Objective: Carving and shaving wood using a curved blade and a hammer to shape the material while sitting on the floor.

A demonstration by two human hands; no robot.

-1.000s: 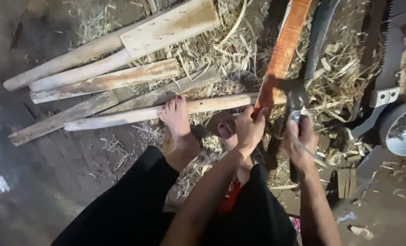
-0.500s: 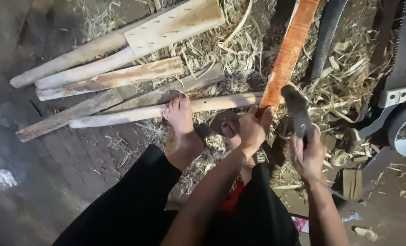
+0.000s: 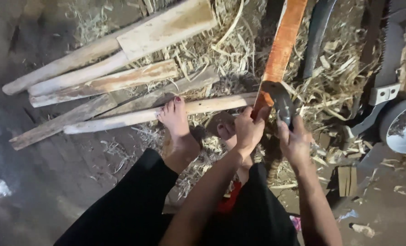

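Orange wood strip [image 3: 282,45], lower end gripped by left hand [image 3: 248,130], right hand [image 3: 294,141] clasping curved blade [image 3: 280,100]

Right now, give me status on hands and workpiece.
Left hand gripping orange wood strip. Right hand holding dark blade against it. Wood shavings all around.

Pale wooden handles [image 3: 98,68] and rough split staves [image 3: 107,84] lie in a loose fan on the floor [image 3: 43,191], upper left. The broadest piece [image 3: 166,27] has a flat paddle-like end. Straw-coloured shavings [image 3: 221,50] litter the ground (thickest toward the top). At right, a toothed saw blade [image 3: 392,41] runs upright; below it, a grey bowl [image 3: 405,127], partly cut off.
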